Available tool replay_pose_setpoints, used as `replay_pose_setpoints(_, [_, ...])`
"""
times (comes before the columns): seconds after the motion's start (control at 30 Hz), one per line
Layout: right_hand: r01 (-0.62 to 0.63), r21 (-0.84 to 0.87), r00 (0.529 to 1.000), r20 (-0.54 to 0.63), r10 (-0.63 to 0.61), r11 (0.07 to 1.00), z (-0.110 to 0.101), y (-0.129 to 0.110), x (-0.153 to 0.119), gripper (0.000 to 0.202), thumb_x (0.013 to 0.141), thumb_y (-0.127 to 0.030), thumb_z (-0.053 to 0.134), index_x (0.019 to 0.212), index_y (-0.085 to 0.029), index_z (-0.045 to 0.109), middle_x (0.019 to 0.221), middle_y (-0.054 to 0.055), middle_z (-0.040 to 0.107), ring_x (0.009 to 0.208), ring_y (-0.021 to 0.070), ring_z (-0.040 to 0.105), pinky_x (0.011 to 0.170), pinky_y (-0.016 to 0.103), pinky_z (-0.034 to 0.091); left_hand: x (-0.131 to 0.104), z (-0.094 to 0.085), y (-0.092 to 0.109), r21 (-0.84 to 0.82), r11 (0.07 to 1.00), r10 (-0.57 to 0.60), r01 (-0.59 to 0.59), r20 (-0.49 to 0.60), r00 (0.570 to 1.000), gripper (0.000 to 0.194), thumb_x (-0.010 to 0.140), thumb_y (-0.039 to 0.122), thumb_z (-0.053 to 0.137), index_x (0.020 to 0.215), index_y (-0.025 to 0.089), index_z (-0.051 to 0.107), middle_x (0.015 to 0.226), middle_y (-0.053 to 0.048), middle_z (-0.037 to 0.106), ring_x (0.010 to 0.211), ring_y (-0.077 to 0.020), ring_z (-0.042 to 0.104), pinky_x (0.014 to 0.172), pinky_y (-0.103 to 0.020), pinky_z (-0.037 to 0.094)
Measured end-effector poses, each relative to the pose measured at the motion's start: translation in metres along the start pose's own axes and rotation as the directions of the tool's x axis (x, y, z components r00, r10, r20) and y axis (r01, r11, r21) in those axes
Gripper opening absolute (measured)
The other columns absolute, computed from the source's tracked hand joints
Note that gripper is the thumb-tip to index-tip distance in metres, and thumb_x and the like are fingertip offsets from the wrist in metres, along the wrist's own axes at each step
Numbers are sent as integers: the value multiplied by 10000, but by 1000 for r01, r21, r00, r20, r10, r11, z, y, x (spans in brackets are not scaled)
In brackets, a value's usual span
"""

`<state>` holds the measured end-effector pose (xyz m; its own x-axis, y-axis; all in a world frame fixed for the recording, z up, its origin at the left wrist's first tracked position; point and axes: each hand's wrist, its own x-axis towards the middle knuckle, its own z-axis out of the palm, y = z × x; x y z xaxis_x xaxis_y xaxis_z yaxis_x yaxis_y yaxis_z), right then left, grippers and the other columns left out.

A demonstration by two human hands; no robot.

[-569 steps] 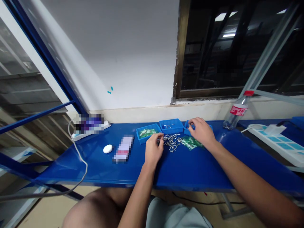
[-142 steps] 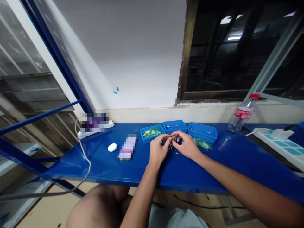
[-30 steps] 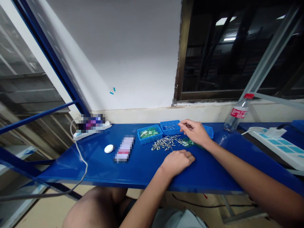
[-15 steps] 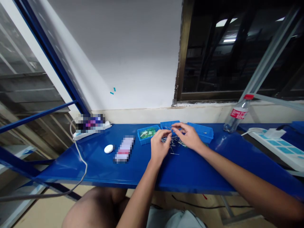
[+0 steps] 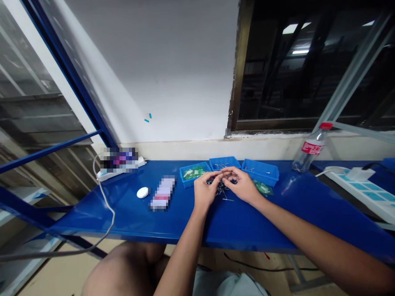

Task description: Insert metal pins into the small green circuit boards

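Observation:
My left hand [image 5: 205,190] and my right hand [image 5: 240,184] meet at the fingertips over a heap of thin metal pins [image 5: 222,190] on the blue table. Fingers of both are bent together; whatever they pinch is too small to make out. Behind them stands a blue bin [image 5: 224,161] with a few pins. To the left, another blue bin [image 5: 185,182] holds green-and-white packets [image 5: 194,172]. A third blue bin [image 5: 262,172] on the right has a few pins inside. Green packets [image 5: 263,188] lie beside my right hand.
On the blue table [image 5: 123,218] are a white round object [image 5: 142,192] and a blurred-out phone-shaped object [image 5: 163,193]. A bottle with red cap [image 5: 309,150] stands right, near a white power strip [image 5: 364,191]. Another strip [image 5: 121,169] lies back left, its cable hanging down.
My right hand has moved down and closer to my left hand, over the pins. The green packets beside my right hand now show more fully.

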<state>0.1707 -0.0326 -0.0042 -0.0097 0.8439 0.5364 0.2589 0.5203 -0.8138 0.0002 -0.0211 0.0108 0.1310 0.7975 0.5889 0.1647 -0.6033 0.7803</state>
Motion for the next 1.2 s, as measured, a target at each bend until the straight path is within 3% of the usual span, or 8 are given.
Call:
replay_pose_setpoints(0.13, [37,-76,999,-10,-38,996,-1,-2,-2,365,892,-227,651,1257,-229,648,929,30,692,742,162,660,694,293,576,-2,-2,2,105,994,21,-23,25,999,247,961,380,684,1122,223,786,1041,-60,796,803,-186,724,778,-306,586])
replay_pose_setpoints(0.3, [23,-188,995,-90,-41,982,-5,-6,-2,179,917,-282,658,1078,-221,705,952,57,728,748,185,674,685,312,565,-7,-3,3,253,967,-20,-7,104,994,319,995,429,631,1218,230,741,1005,-60,812,888,-225,764,843,-333,598])
replay_pose_setpoints(0.47, [75,-191,995,-50,-86,979,-6,-4,-2,116,913,-263,658,993,-226,734,1006,68,730,795,200,683,680,321,559,-9,-3,2,148,989,-40,17,149,988,348,1007,370,623,1332,257,675,1136,-27,806,1020,-216,776,929,-320,602])
replay_pose_setpoints(0.73, [50,-185,999,16,-47,982,-1,-2,-2,168,931,-349,667,1039,-241,738,1032,76,710,820,213,680,680,331,579,-7,-3,-3,154,987,-51,42,55,997,431,967,229,670,1394,247,615,1054,-14,823,1021,-219,784,946,-351,605])
replay_pose_setpoints(1.03, [24,-235,999,36,-16,972,-3,-7,-3,190,936,-427,674,919,-239,691,897,49,674,724,196,623,638,326,531,-10,0,-8,208,977,25,-48,113,993,408,935,220,688,1335,278,637,1048,-25,815,967,-220,780,895,-343,595])
replay_pose_setpoints(1.2, [12,-224,1000,-5,-13,975,-4,-3,-3,257,1000,-444,571,893,-235,675,867,38,674,758,202,633,658,313,507,-9,1,0,172,983,54,-70,100,994,325,929,197,662,1252,234,649,1033,-45,790,938,-203,749,891,-335,580])
